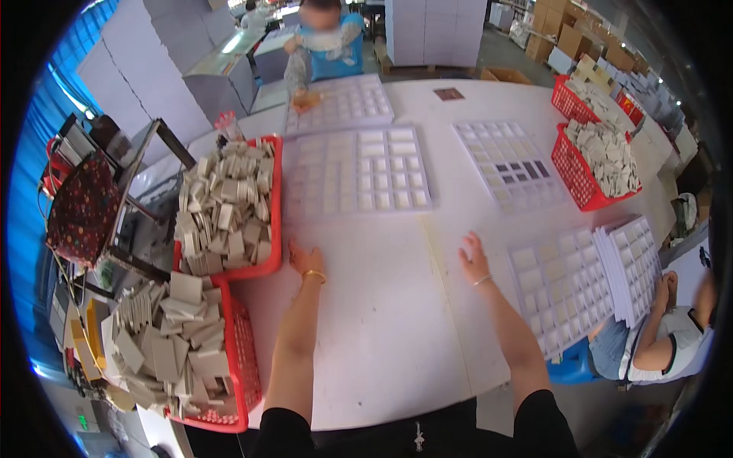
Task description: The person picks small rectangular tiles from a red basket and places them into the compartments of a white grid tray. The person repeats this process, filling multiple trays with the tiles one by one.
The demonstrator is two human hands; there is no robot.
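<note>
My left hand (307,261), with a gold bracelet at its wrist, is over the white table (374,305) beside the far red basket (276,206). Its fingers look loosely apart, and nothing shows in them. To the right, my right hand (475,261) is open with fingers spread and holds nothing; a thin bracelet circles that wrist. Beyond both hands lies a white divided tray (424,172) with many square compartments. Pale flat tiles (227,202) fill the far basket. More pale tiles (164,355) are heaped in the near red basket (243,351) at the left.
Another divided tray (496,145) with some dark pieces lies at the far right. At right are a tray (550,282), stacked trays (632,263) and a seated person (664,336). A co-worker (332,49) handles a far tray (359,103). Another tile basket (576,172) stands beyond.
</note>
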